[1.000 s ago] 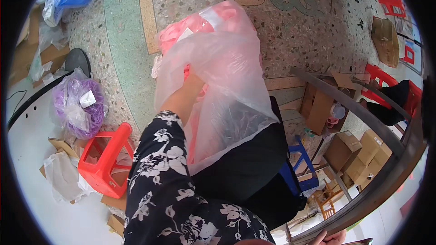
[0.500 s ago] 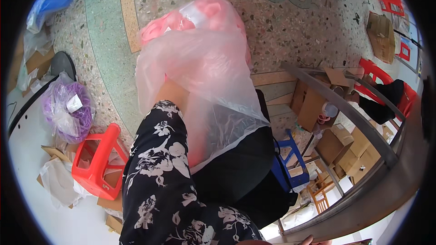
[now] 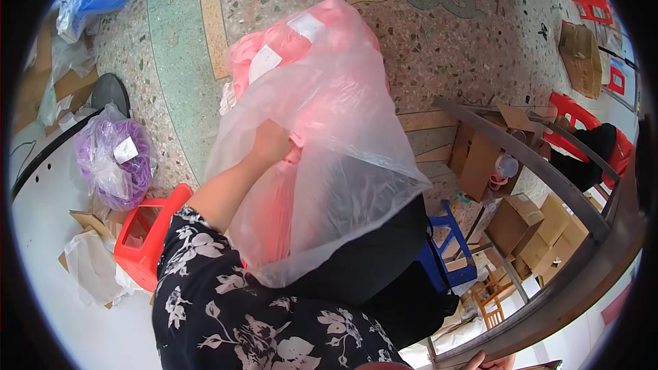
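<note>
A large clear plastic bag (image 3: 329, 185) full of soft pink material (image 3: 343, 34) leans on the dark cloth over my lap. My left hand (image 3: 273, 140) reaches into its mouth with the fingers closed on a bundle of pink strands (image 3: 284, 185), which hangs down inside the film. Two white labels show on the bag's far part, one a white label (image 3: 265, 63) at its upper left. My right hand (image 3: 490, 362) shows only at the bottom edge, beside the metal-framed table; most of its fingers are cut off from view.
Left of me stand a red plastic stool (image 3: 147, 240) and a bag of purple loops (image 3: 116, 157). To the right is a metal table frame (image 3: 521, 164), with cardboard boxes (image 3: 514, 223) and a blue stool (image 3: 449, 247) beyond. Another person's dark sleeve (image 3: 593, 147) shows by a red chair.
My left hand has drawn back toward me, and more of its forearm shows. The pink strands now hang from it. The bag's far end has spread, showing the labels more plainly.
</note>
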{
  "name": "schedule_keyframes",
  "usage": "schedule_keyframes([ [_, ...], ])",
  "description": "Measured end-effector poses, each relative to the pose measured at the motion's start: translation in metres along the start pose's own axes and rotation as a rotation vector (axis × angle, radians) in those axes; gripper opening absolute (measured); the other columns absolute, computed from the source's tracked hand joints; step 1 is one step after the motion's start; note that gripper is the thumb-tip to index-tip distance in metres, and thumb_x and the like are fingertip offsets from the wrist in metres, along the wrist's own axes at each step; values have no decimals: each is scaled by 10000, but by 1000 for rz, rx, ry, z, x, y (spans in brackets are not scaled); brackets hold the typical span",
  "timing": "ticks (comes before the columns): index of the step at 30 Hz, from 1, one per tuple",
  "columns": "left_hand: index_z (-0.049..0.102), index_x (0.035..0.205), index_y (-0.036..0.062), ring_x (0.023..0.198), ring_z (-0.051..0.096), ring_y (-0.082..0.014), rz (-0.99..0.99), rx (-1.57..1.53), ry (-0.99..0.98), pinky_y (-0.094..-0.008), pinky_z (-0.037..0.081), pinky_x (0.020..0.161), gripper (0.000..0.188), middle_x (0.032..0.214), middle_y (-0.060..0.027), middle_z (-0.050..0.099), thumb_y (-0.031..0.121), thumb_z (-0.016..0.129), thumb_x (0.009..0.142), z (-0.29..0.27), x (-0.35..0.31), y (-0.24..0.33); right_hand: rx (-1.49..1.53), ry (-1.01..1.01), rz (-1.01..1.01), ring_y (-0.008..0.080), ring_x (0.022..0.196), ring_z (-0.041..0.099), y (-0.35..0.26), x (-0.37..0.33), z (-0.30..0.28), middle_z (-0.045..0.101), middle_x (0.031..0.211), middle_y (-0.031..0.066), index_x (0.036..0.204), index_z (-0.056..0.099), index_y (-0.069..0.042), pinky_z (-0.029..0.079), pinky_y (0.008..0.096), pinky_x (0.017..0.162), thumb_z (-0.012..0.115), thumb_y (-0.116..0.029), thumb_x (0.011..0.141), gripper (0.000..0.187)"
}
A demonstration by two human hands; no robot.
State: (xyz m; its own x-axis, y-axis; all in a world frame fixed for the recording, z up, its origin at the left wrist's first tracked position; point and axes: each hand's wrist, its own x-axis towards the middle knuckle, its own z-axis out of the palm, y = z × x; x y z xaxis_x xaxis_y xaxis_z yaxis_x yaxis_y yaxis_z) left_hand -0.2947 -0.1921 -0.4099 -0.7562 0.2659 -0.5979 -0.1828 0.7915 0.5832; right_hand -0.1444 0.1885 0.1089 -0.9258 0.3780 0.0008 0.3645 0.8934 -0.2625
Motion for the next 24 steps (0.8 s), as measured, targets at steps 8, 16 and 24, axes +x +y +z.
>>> schedule_keyframes([
  [8, 647, 1104, 121, 829, 685, -311, 378, 180, 29, -428, 540, 669, 369, 937, -141, 700, 165, 701, 741, -41, -48, 92, 24, 19, 28, 99, 474, 349, -7, 3, 5, 421, 538, -10, 665, 419, -98, 293, 257, 488, 761, -274, 859, 431],
  [16, 638, 1215, 126, 809, 689, -306, -69, 309, -310, -400, 539, 678, 462, 969, -173, 687, 254, 699, 775, 17, 33, -18, -133, -69, 89, 126, 583, 472, 11, -24, -25, 489, 645, 31, 788, 544, -29, 400, 243, 579, 697, -68, 860, 173],
  [24, 639, 1182, 54, 960, 658, -173, -225, -644, 9, -327, 541, 822, 492, 1125, -93, 690, 95, 803, 720, -70, -23, 15, -134, -140, 31, 95, 561, 420, 14, -13, -17, 437, 627, 12, 1350, 366, 48, 359, 243, 543, 728, -162, 887, 624],
])
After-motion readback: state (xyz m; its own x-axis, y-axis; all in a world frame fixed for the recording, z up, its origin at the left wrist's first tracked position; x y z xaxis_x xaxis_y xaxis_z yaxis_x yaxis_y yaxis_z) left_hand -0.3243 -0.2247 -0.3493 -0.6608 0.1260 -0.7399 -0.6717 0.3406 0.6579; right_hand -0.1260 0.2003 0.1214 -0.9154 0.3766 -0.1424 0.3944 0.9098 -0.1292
